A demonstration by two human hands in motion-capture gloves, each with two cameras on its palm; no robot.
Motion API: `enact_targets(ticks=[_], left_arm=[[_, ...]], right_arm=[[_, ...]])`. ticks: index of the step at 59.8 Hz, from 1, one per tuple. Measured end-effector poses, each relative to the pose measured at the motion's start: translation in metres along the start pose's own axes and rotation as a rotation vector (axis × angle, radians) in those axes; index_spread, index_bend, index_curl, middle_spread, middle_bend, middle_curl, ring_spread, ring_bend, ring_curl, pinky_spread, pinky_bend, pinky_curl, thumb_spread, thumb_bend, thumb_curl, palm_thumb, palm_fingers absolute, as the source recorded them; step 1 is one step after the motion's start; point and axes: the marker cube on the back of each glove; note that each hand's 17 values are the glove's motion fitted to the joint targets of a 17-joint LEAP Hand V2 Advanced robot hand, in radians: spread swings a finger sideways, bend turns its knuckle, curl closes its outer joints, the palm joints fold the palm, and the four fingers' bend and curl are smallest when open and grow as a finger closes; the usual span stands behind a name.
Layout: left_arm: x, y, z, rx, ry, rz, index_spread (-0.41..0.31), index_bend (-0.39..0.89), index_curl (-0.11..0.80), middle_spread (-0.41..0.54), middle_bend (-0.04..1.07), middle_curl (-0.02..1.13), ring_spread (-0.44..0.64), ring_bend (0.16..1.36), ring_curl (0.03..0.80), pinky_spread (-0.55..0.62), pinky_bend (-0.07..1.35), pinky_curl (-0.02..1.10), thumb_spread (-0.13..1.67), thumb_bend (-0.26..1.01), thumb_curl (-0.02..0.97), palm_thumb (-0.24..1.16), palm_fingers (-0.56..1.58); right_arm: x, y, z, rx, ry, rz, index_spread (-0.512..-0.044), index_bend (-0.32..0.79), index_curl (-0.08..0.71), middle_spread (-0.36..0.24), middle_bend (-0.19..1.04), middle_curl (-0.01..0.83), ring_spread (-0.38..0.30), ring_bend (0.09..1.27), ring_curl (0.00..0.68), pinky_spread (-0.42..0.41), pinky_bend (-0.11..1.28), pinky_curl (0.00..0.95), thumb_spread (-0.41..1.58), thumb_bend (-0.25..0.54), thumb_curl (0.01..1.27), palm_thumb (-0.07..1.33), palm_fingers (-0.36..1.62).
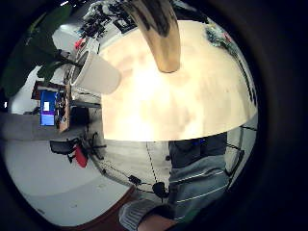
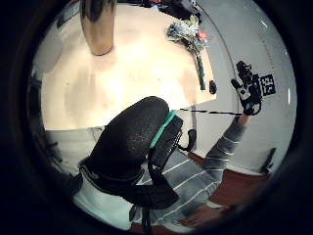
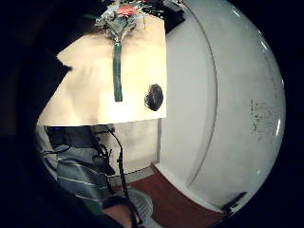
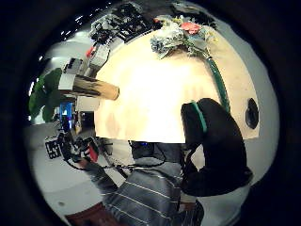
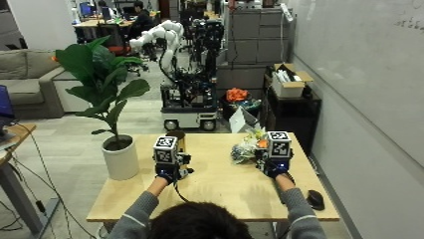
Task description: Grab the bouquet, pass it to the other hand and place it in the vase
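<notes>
The bouquet (image 5: 246, 148) is laid on the tabletop (image 5: 218, 191), just beside the right hand (image 5: 275, 169). The left hand (image 5: 169, 172) is raised before the vase (image 5: 177, 141). Neither hand's finger state can be told.

Black-gloved hands, gold vase (image 5: 177, 140), white pot (image 5: 121, 160), grey striped sleeves (image 5: 134, 217).

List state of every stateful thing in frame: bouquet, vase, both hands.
bouquet: lying on the table, not held
vase: upright on the table, no flowers in it
left hand: raised over the table by the vase, holds nothing
right hand: raised by the bouquet, holds nothing
computer mouse: resting at the table's right edge, untouched
</notes>
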Motion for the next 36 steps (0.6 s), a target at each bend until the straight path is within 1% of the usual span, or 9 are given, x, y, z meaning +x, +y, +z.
enact_targets(ticks=[3, 7, 14, 17, 24, 28, 30, 33, 36], left_arm=[[0.003, 0.008, -0.005, -0.003, 0.007, -0.005, 0.005, 0.10, 0.046, 0.220, 0.19, 0.08, 0.30, 0.52, 0.136, 0.33, 0.36, 0.13, 0.68, 0.03, 0.096, 0.12, 0.06], [0.007, 0.015, -0.010, 0.007, 0.006, -0.003, 0.006, 0.12, 0.068, 0.251, 0.19, 0.11, 0.35, 0.56, 0.162, 0.37, 0.38, 0.16, 0.79, 0.00, 0.124, 0.12, 0.04], [0.014, 0.028, -0.018, -0.017, -0.030, 0.001, 0.007, 0.13, 0.103, 0.279, 0.20, 0.15, 0.39, 0.60, 0.187, 0.42, 0.40, 0.19, 0.89, -0.02, 0.166, 0.12, 0.00], [0.016, 0.024, -0.017, -0.012, -0.040, 0.012, 0.007, 0.13, 0.116, 0.286, 0.20, 0.17, 0.40, 0.61, 0.194, 0.42, 0.40, 0.21, 0.91, -0.02, 0.181, 0.12, -0.01], [0.020, 0.021, -0.017, -0.018, -0.031, 0.015, 0.007, 0.14, 0.144, 0.295, 0.21, 0.20, 0.42, 0.63, 0.205, 0.44, 0.41, 0.23, 0.95, -0.03, 0.210, 0.11, -0.02], [0.024, 0.020, -0.017, -0.012, -0.003, 0.034, 0.012, 0.13, 0.157, 0.297, 0.21, 0.21, 0.42, 0.63, 0.210, 0.44, 0.40, 0.24, 0.95, -0.03, 0.223, 0.11, -0.02], [0.025, 0.016, -0.014, -0.012, 0.007, 0.042, 0.012, 0.13, 0.162, 0.298, 0.21, 0.22, 0.42, 0.63, 0.212, 0.44, 0.40, 0.24, 0.96, -0.03, 0.229, 0.10, -0.02], [0.025, 0.010, -0.008, -0.025, 0.011, 0.057, 0.015, 0.13, 0.169, 0.299, 0.20, 0.23, 0.42, 0.63, 0.215, 0.44, 0.40, 0.25, 0.96, -0.03, 0.237, 0.10, -0.03], [0.029, 0.012, -0.007, -0.039, 0.028, 0.075, 0.017, 0.13, 0.175, 0.300, 0.20, 0.24, 0.42, 0.63, 0.218, 0.44, 0.40, 0.26, 0.96, -0.03, 0.244, 0.10, -0.03]], right_arm=[[0.004, -0.004, 0.005, -0.010, -0.001, 0.005, -0.247, 0.09, 0.065, -0.017, 0.22, 0.118, 0.022, 0.42, 0.151, 0.116, 0.50, 0.196, 0.80, 0.344, 0.13, 0.52, 0.30], [0.005, 0.004, 0.003, -0.004, -0.009, -0.005, -0.276, 0.10, 0.081, -0.014, 0.23, 0.155, 0.025, 0.44, 0.176, 0.130, 0.52, 0.225, 0.95, 0.340, 0.16, 0.53, 0.28], [0.011, 0.004, 0.002, 0.008, -0.037, -0.019, -0.302, 0.11, 0.105, -0.014, 0.25, 0.205, 0.028, 0.45, 0.205, 0.142, 0.53, 0.259, 1.11, 0.315, 0.19, 0.55, 0.26], [0.015, -0.005, 0.004, 0.023, -0.045, -0.006, -0.307, 0.11, 0.115, -0.014, 0.25, 0.222, 0.028, 0.46, 0.215, 0.145, 0.53, 0.268, 1.15, 0.302, 0.20, 0.55, 0.26], [0.016, -0.015, 0.001, 0.040, -0.064, -0.002, -0.307, 0.12, 0.136, -0.011, 0.26, 0.256, 0.029, 0.47, 0.234, 0.149, 0.52, 0.284, 1.21, 0.268, 0.23, 0.56, 0.27], [0.014, -0.015, -0.006, 0.052, -0.070, 0.022, -0.300, 0.13, 0.151, -0.006, 0.26, 0.270, 0.029, 0.47, 0.243, 0.149, 0.52, 0.292, 1.24, 0.243, 0.24, 0.56, 0.29], [0.014, -0.015, -0.009, 0.054, -0.072, 0.043, -0.299, 0.12, 0.154, 0.001, 0.26, 0.278, 0.030, 0.47, 0.247, 0.150, 0.52, 0.297, 1.25, 0.233, 0.24, 0.56, 0.30], [0.014, -0.017, -0.014, 0.050, -0.075, 0.073, -0.289, 0.10, 0.154, 0.022, 0.26, 0.287, 0.050, 0.50, 0.257, 0.158, 0.53, 0.300, 1.26, 0.217, 0.25, 0.57, 0.33], [0.015, -0.021, -0.020, 0.050, -0.088, 0.096, -0.265, 0.07, 0.144, 0.049, 0.26, 0.295, 0.082, 0.54, 0.270, 0.173, 0.57, 0.314, 1.26, 0.192, 0.25, 0.55, 0.37]])
